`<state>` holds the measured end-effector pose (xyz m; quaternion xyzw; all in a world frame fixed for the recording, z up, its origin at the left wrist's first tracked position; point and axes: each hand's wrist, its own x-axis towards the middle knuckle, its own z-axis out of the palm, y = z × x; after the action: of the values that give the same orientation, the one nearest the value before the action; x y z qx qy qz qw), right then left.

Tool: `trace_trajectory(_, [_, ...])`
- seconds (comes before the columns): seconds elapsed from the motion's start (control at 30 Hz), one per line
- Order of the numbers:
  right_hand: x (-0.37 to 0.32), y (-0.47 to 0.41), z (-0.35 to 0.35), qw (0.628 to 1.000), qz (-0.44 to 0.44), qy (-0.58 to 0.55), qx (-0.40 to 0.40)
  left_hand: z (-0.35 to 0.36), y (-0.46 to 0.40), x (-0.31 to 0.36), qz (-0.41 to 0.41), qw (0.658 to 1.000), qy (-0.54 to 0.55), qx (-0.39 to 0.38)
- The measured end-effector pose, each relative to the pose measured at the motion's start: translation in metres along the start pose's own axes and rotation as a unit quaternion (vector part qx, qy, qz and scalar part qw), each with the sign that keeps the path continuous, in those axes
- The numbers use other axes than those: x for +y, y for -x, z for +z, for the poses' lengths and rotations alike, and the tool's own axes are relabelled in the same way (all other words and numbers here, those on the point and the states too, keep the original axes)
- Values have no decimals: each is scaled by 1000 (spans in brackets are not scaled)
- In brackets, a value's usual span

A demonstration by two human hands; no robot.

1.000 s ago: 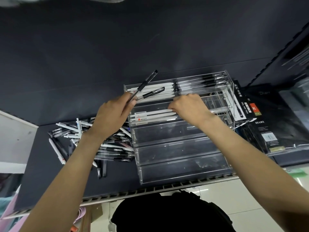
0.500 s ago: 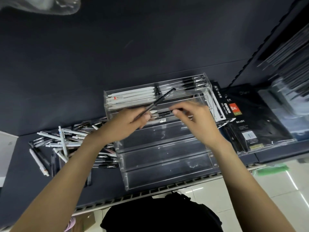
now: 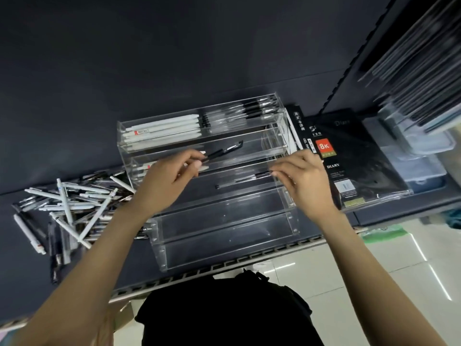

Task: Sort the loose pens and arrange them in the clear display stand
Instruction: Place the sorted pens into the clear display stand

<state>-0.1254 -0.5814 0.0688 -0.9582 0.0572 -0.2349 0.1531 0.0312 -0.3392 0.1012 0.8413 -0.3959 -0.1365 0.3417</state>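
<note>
Both forearms are reaching forward from the bottom edge, bare, converging slightly. Left hand (image 3: 166, 181) is sitting palm-down, wrist straight, thumb and forefinger pinching the end of a black pen (image 3: 223, 152), other fingers curled under. Right hand (image 3: 303, 176) is sitting at the same height, well apart from left, fingertips pinching the end of a second black pen (image 3: 252, 177).

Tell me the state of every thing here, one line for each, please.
Left hand: pinches a black pen.
Right hand: pinches a second black pen over the third tier.
Display stand: upright; top tier holds white and black pens, two lowest tiers bare.
Loose pens: lying in a heap left of the stand.
Diary: lying flat, wrapped.
</note>
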Motion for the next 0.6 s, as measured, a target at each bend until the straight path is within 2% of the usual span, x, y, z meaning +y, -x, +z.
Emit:
trace_trajectory(0.1, [7, -4, 8, 995, -53, 70, -38, 4, 5, 1, 6, 999, -17, 44])
trace_trajectory(0.2, [19, -9, 11, 978, -81, 129, -141, 9, 6, 4, 23, 996, -47, 71])
trace_trajectory(0.37, [14, -31, 1, 914, -146, 214, -312, 27, 2, 20, 47, 981, -146, 118])
trace_trajectory(0.5, [12, -36, -2, 901, -159, 221, -337, 52, -6, 39, 40, 971, -195, 131])
trace_trajectory(0.6, [13, -25, -8, 906, -126, 211, -344, 74, -14, 44, 28, 969, -205, 135])
